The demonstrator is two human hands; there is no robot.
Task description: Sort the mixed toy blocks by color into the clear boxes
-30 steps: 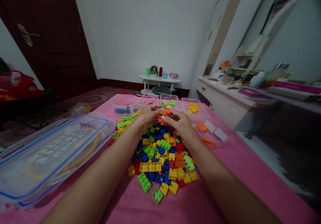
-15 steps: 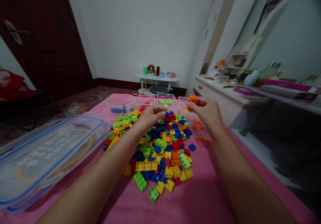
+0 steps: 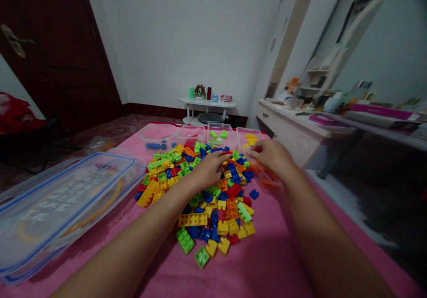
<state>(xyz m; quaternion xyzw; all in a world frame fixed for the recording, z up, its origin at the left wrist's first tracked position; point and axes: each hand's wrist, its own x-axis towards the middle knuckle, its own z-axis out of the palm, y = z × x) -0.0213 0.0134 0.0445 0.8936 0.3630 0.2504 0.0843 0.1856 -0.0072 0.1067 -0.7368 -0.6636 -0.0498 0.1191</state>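
Observation:
Over the heap of mixed building bricks [image 3: 193, 219] my left hand [image 3: 211, 169] reaches with fingers stretched out, touching or just above a red brick near its fingertips. My right hand [image 3: 271, 155] is to the right of the heap, above a clear container with orange bricks [image 3: 268, 183]. Its fingers point left and look slightly apart; no brick shows in them. The heap holds yellow, green, blue, red and orange bricks, partly hidden by my left forearm.
Behind the heap stand clear containers: one with blue bricks [image 3: 153, 146], one with red bricks [image 3: 191, 142], one with green bricks [image 3: 223, 134], one with yellow bricks [image 3: 251, 138]. Lidded plastic boxes [image 3: 66, 200] lie left on the pink cloth [image 3: 260, 258]. A dressing table [image 3: 293, 126] stands right.
My right hand has come down from above the far right container to the orange one; the orange bricks it held are out of its fingers. My left hand has moved right and nearer over the heap.

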